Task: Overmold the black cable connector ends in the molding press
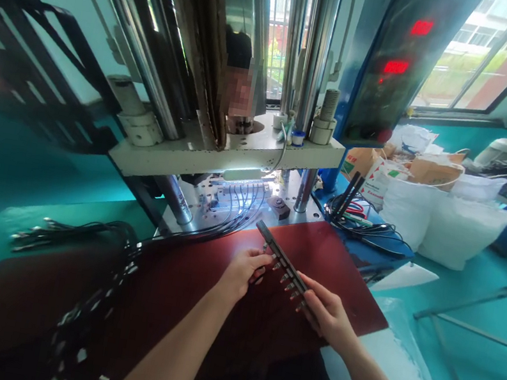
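Observation:
A narrow grey metal bar [287, 262] slants above the reddish-brown board, with several small metal connectors [284, 278] sticking out along its near side. My right hand [330, 313] grips the lower right end of this bar, thumb and fingers closed around it. Near the bar's upper half, my left hand [242, 272] is pinched, fingertips touching one of the connectors. A short dark piece, perhaps cable, shows under the left fingers; the rest of it is hidden.
The reddish-brown board [200, 278] lies before a press with a pale plate [240, 155] and steel columns. Black cables [207, 233] run from a lit metal block [237, 199] leftward. Another cable bundle [373, 233] lies right, near white sacks [467, 219]. Someone stands behind the press.

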The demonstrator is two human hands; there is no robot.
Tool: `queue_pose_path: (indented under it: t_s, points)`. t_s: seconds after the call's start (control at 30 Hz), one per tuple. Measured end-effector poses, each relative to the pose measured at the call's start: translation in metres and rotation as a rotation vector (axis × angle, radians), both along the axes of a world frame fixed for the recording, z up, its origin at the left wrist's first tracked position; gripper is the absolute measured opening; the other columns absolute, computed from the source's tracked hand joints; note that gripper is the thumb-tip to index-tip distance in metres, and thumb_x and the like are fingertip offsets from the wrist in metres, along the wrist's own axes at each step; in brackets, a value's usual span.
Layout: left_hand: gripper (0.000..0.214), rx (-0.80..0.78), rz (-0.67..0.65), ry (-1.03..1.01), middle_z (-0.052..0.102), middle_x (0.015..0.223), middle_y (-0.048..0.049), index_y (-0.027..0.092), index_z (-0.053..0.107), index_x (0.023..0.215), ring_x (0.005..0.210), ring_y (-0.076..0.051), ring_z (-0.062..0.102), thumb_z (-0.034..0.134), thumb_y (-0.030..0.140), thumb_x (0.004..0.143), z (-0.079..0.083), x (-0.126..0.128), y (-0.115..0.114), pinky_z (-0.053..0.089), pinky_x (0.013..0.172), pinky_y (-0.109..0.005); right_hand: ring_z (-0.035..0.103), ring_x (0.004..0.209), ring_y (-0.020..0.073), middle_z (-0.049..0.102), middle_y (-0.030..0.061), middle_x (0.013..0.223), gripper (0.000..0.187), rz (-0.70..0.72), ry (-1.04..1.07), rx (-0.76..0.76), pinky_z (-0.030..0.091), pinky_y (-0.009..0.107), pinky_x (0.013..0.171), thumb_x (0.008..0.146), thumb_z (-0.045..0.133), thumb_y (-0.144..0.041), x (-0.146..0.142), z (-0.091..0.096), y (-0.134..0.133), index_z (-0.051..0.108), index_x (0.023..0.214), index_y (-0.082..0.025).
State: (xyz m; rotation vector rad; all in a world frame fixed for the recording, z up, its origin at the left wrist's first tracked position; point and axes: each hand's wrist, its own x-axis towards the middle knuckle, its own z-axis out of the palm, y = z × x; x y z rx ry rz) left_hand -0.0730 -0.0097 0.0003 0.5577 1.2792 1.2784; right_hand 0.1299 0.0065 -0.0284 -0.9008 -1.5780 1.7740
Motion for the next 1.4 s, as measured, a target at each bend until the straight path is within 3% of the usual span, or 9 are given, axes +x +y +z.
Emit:
queue_pose_path:
  t_s: [0.2, 0.43, 0.63, 0.8, 0.97, 1.07, 1.23, 1.4]
  points:
    - [0.025, 0.064, 0.062, 0.038, 0.036, 0.036, 0.0092, 0.014, 0.054, 0.059, 0.033, -0.002, 0.025, 0.068, 0.033, 0.053, -0.001, 0.003, -0.003, 0.018, 0.038, -0.018, 0.038, 0.052, 0.0095, 0.052, -0.0008, 0.064, 0.056, -0.001, -0.045, 0.13, 0.034, 0.023, 0.048, 0.082, 0.053, -0.05, -0.002, -0.008, 0.002, 0.05, 0.128, -0.016]
    - [0.034, 0.162, 0.156, 0.207, 0.042, 0.048, 0.0066, 0.016, 0.053, 0.067, 0.042, -0.006, 0.036, 0.058, 0.05, 0.066, -0.002, 0.0, -0.002, 0.026, 0.04, -0.018, 0.031, 0.043, 0.0051, 0.051, -0.0011, 0.061, 0.056, -0.069, -0.001, -0.096, 0.018, 0.018, 0.039, 0.078, 0.058, -0.052, -0.003, 0.01, -0.003, 0.055, 0.122, -0.018]
    - [0.034, 0.093, 0.024, 0.246, 0.036, 0.045, 0.0074, 0.016, 0.045, 0.056, 0.04, -0.004, 0.029, 0.06, 0.047, 0.061, 0.005, -0.003, -0.002, 0.019, 0.038, -0.016, 0.031, 0.04, 0.0034, 0.056, 0.0008, 0.064, 0.056, -0.077, 0.041, -0.154, 0.016, 0.017, 0.037, 0.075, 0.063, -0.05, -0.001, 0.012, -0.002, 0.056, 0.12, -0.017]
    - [0.034, 0.049, 0.029, 0.265, 0.037, 0.043, 0.0067, 0.017, 0.042, 0.052, 0.038, -0.004, 0.03, 0.061, 0.045, 0.058, 0.007, -0.002, 0.001, 0.017, 0.038, -0.017, 0.037, 0.044, 0.0046, 0.06, 0.0037, 0.07, 0.059, -0.075, 0.052, -0.179, 0.022, 0.016, 0.036, 0.072, 0.066, -0.051, -0.002, 0.014, -0.002, 0.058, 0.119, -0.016]
    - [0.035, 0.1, 0.022, 0.273, 0.037, 0.042, 0.0067, 0.017, 0.04, 0.05, 0.036, -0.004, 0.029, 0.061, 0.045, 0.059, 0.005, -0.004, 0.003, 0.015, 0.039, -0.018, 0.043, 0.049, 0.0058, 0.063, 0.0045, 0.077, 0.059, -0.057, 0.059, -0.172, 0.031, 0.016, 0.039, 0.071, 0.067, -0.05, -0.003, 0.015, -0.001, 0.059, 0.119, -0.016]
    - [0.033, 0.099, 0.033, 0.342, 0.036, 0.043, 0.0066, 0.018, 0.04, 0.052, 0.037, -0.005, 0.03, 0.057, 0.045, 0.063, -0.001, -0.006, 0.005, 0.016, 0.039, -0.019, 0.048, 0.054, 0.0096, 0.064, 0.0049, 0.078, 0.06, -0.036, 0.033, -0.095, 0.038, 0.02, 0.044, 0.071, 0.065, -0.053, -0.004, 0.008, 0.0, 0.059, 0.119, -0.017]
    - [0.03, 0.069, -0.028, 0.758, 0.038, 0.045, 0.0046, 0.019, 0.04, 0.051, 0.041, -0.009, 0.035, 0.044, 0.034, 0.076, -0.01, -0.008, 0.015, 0.024, 0.043, -0.021, 0.052, 0.055, 0.0128, 0.061, 0.0012, 0.067, 0.056, 0.002, -0.069, 0.105, 0.044, 0.025, 0.051, 0.081, 0.054, -0.051, -0.008, -0.001, 0.001, 0.052, 0.125, -0.016]
    - [0.021, 0.123, -0.049, 1.039, 0.052, 0.058, -0.0022, 0.018, 0.051, 0.05, 0.068, -0.018, 0.052, 0.053, 0.016, 0.07, -0.003, -0.014, 0.027, 0.037, 0.067, -0.026, 0.061, 0.075, 0.0195, 0.067, 0.0063, 0.088, 0.047, 0.008, -0.191, 0.266, 0.049, 0.03, 0.068, 0.079, 0.056, -0.041, -0.013, 0.01, 0.006, 0.052, 0.117, -0.014]
